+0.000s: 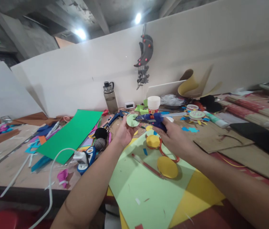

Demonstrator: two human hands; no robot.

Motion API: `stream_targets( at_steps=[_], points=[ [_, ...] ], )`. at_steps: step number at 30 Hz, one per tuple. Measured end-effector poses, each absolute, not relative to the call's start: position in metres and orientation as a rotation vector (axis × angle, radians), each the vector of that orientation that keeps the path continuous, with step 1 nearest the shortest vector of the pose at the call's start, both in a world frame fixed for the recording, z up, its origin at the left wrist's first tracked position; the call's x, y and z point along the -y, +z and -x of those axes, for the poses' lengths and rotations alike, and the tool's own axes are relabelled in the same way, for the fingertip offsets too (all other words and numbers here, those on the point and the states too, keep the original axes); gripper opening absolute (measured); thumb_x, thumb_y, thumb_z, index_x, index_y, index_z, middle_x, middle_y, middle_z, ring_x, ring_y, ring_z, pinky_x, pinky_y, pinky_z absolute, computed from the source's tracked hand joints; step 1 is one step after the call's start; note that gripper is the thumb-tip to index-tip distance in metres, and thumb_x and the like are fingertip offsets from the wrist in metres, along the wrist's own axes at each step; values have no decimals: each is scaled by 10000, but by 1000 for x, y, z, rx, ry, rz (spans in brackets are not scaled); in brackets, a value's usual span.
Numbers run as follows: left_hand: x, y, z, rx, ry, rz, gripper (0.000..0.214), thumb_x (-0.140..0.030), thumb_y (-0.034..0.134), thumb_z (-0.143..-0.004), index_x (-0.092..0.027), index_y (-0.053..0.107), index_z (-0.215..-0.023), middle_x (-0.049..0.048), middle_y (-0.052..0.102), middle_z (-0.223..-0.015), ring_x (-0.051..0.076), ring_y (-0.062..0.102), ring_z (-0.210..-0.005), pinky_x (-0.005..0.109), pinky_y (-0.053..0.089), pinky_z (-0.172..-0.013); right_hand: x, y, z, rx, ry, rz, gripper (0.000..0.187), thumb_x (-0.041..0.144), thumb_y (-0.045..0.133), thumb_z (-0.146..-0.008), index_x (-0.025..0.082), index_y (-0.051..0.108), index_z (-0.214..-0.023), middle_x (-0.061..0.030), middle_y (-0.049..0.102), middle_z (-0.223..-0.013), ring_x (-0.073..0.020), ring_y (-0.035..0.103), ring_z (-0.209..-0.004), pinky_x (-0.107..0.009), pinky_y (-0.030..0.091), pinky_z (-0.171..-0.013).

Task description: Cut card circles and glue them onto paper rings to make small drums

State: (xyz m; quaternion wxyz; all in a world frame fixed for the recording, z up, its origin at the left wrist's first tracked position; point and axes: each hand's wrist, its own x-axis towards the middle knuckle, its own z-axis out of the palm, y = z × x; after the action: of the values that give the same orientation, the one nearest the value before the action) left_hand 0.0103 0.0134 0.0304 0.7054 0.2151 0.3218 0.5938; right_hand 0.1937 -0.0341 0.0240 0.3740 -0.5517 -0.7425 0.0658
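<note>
My left hand (124, 133) is raised above the table and pinches a pale green paper circle (132, 120). My right hand (174, 136) grips a blue glue gun (154, 119) whose nozzle points left at that circle. Below both hands lie a light green sheet (146, 190) over a yellow sheet (203, 194), two yellow paper discs (167, 166) and red-handled scissors (165, 152).
A bright green sheet (71, 135) lies to the left among coloured scraps. A white cable and plug (80, 157) run off the front edge. A water bottle (110, 97), a paper cup (153, 104), a white glue tube (217, 120) and rolled mats (251, 109) stand further back.
</note>
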Motion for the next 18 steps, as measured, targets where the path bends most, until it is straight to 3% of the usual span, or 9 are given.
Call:
stream_targets(
  at_steps=[6,18],
  points=[
    [-16,29,-9,-718,1335,-469,361,-386,414,-977,-141,673,-921,66,744,-908,168,703,-941,360,543,-960,35,24,-193,1902,145,1428,237,378,462,-927,181,573,-998,-121,708,-860,-263,640,-752,-304,420,-609],
    [-15,25,-12,-724,1315,-514,359,-391,419,-975,-141,676,-956,86,744,-998,189,690,-1007,392,539,-970,36,23,-191,1932,104,1465,227,380,429,-936,192,557,-932,-117,691,-808,-261,625,-703,-299,385,-566]
  ],
)
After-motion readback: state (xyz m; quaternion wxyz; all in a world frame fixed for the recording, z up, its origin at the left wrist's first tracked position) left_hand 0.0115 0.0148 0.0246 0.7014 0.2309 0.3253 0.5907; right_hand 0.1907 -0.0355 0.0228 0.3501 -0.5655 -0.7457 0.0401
